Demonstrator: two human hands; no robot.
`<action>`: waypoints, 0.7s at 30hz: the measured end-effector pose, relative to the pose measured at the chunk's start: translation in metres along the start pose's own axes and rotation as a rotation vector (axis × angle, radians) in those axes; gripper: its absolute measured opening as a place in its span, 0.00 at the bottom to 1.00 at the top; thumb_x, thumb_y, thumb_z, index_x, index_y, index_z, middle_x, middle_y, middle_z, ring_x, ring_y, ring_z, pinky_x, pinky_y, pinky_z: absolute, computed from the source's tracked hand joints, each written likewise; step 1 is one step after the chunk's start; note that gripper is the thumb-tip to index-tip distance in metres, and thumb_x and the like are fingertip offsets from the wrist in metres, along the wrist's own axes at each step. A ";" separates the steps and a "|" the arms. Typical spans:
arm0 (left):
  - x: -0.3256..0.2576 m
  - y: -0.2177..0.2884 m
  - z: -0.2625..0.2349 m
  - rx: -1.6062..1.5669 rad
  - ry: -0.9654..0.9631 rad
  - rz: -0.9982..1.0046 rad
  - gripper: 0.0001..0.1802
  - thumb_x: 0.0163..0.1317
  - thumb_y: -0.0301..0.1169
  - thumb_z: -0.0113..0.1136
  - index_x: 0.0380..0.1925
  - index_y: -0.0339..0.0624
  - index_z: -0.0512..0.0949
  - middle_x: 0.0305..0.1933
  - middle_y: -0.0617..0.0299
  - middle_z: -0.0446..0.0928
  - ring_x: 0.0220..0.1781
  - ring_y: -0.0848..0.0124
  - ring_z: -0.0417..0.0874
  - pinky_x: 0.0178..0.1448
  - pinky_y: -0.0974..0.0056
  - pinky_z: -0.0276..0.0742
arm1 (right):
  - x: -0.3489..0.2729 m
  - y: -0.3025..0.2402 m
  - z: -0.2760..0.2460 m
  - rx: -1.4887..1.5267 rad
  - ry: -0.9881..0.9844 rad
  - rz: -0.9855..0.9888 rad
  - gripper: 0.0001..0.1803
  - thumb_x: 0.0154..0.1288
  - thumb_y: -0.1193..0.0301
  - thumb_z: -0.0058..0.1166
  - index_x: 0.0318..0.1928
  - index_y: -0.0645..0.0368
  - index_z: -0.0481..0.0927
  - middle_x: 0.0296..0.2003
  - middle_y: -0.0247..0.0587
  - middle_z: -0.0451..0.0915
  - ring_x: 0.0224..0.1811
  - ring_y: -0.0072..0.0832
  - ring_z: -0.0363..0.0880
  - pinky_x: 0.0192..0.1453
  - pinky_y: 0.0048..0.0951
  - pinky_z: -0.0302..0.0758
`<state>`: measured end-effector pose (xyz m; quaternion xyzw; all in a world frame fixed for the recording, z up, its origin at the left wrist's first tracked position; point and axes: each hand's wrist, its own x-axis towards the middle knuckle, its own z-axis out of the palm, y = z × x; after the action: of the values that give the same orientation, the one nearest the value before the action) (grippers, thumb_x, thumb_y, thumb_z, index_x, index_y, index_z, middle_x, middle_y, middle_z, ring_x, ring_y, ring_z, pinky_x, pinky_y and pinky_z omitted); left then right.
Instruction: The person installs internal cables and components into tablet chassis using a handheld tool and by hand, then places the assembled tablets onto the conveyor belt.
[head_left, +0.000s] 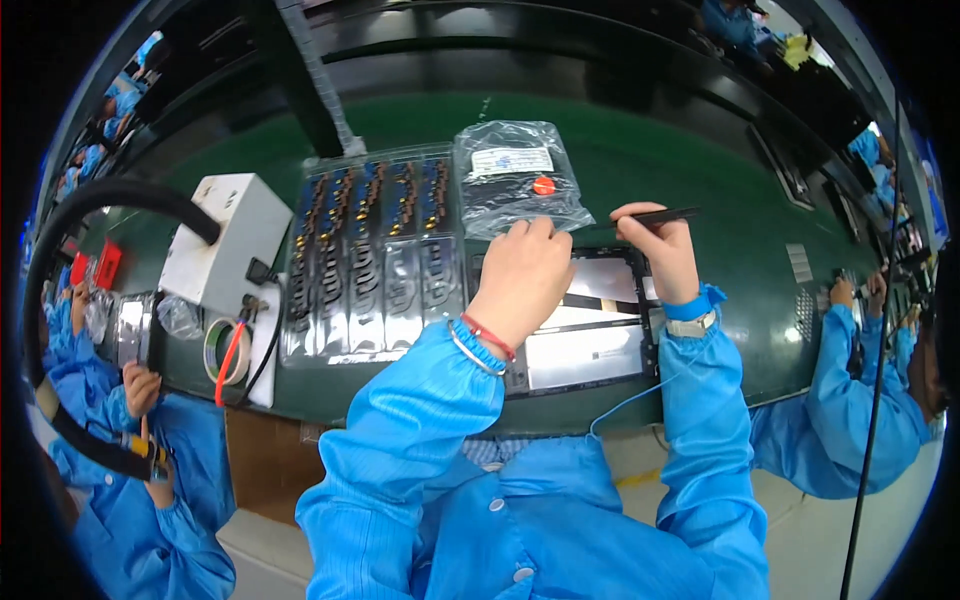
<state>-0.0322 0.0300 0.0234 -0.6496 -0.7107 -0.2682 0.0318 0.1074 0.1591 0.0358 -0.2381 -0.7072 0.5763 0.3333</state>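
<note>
An opened flat device point(600, 330) with a black frame and silvery inner panels lies on the green bench in front of me. My left hand point(522, 275) rests palm-down on its upper left part, fingers curled at the edge of a clear plastic bag point(518, 178). My right hand point(660, 250) sits at the device's upper right corner and pinches a thin black tool point(655, 215) that points right. Both arms are in blue sleeves; a red string and a metal bracelet circle my left wrist, a strap my right.
A clear tray point(370, 255) of small cable parts lies left of the device. Further left stand a white box point(228, 240) and a tape roll point(226, 352). Other people in blue work at the left point(140, 390) and right point(850, 330).
</note>
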 end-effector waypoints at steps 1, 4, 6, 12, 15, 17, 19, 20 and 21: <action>0.000 -0.001 0.005 -0.012 -0.014 0.005 0.12 0.47 0.31 0.59 0.33 0.39 0.77 0.33 0.57 0.73 0.38 0.59 0.75 0.41 0.59 0.72 | -0.002 0.003 -0.003 -0.103 -0.019 0.013 0.08 0.55 0.75 0.54 0.36 0.64 0.79 0.28 0.34 0.77 0.31 0.17 0.73 0.34 0.18 0.69; -0.005 -0.001 0.017 -0.041 0.088 0.043 0.15 0.47 0.29 0.60 0.37 0.40 0.75 0.37 0.60 0.72 0.40 0.62 0.73 0.43 0.60 0.70 | -0.006 0.010 -0.002 -0.128 -0.080 0.016 0.07 0.54 0.76 0.54 0.35 0.64 0.79 0.29 0.34 0.76 0.30 0.18 0.73 0.34 0.19 0.70; -0.005 0.000 0.019 -0.066 0.081 0.038 0.15 0.47 0.29 0.60 0.37 0.40 0.74 0.37 0.60 0.72 0.40 0.62 0.73 0.43 0.60 0.70 | -0.009 0.015 0.002 -0.234 -0.120 0.038 0.07 0.52 0.77 0.54 0.34 0.63 0.79 0.31 0.35 0.76 0.31 0.20 0.75 0.36 0.20 0.72; -0.003 0.000 0.014 -0.102 0.052 0.003 0.15 0.47 0.28 0.60 0.38 0.39 0.74 0.38 0.59 0.72 0.41 0.61 0.73 0.45 0.61 0.70 | -0.007 0.014 0.007 -0.252 -0.076 0.015 0.06 0.53 0.76 0.54 0.33 0.63 0.79 0.30 0.37 0.75 0.29 0.21 0.75 0.33 0.20 0.72; -0.002 0.001 0.014 -0.107 0.054 0.000 0.16 0.47 0.28 0.60 0.39 0.39 0.74 0.38 0.59 0.72 0.41 0.61 0.73 0.45 0.61 0.70 | -0.006 0.014 0.006 -0.328 -0.076 0.000 0.06 0.52 0.77 0.54 0.33 0.63 0.79 0.29 0.38 0.75 0.29 0.23 0.75 0.33 0.20 0.72; -0.002 0.001 0.015 -0.095 0.086 0.006 0.17 0.47 0.27 0.59 0.41 0.41 0.74 0.37 0.60 0.71 0.40 0.62 0.73 0.44 0.61 0.70 | -0.007 0.009 0.006 -0.361 -0.103 0.001 0.06 0.52 0.77 0.54 0.33 0.63 0.79 0.30 0.38 0.75 0.30 0.24 0.75 0.33 0.21 0.72; -0.002 0.000 0.015 -0.087 0.082 0.025 0.17 0.47 0.27 0.59 0.41 0.42 0.75 0.37 0.61 0.71 0.39 0.62 0.73 0.43 0.61 0.70 | -0.006 0.005 0.008 -0.391 -0.130 -0.005 0.07 0.53 0.77 0.53 0.34 0.63 0.78 0.31 0.39 0.75 0.30 0.25 0.75 0.33 0.21 0.72; -0.002 -0.001 0.015 -0.077 0.081 0.045 0.18 0.47 0.27 0.59 0.42 0.44 0.75 0.36 0.61 0.71 0.39 0.63 0.73 0.43 0.62 0.70 | -0.006 0.004 0.008 -0.424 -0.147 -0.010 0.07 0.53 0.77 0.53 0.34 0.63 0.78 0.31 0.39 0.75 0.31 0.25 0.76 0.34 0.22 0.72; -0.002 -0.001 0.016 -0.077 0.078 0.044 0.18 0.47 0.27 0.59 0.42 0.44 0.75 0.36 0.61 0.71 0.39 0.63 0.73 0.43 0.62 0.70 | -0.006 0.004 0.008 -0.456 -0.165 -0.016 0.07 0.53 0.77 0.53 0.35 0.63 0.77 0.32 0.40 0.75 0.31 0.26 0.76 0.35 0.22 0.73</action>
<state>-0.0278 0.0347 0.0087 -0.6550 -0.6834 -0.3200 0.0404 0.1047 0.1502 0.0297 -0.2536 -0.8457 0.4164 0.2169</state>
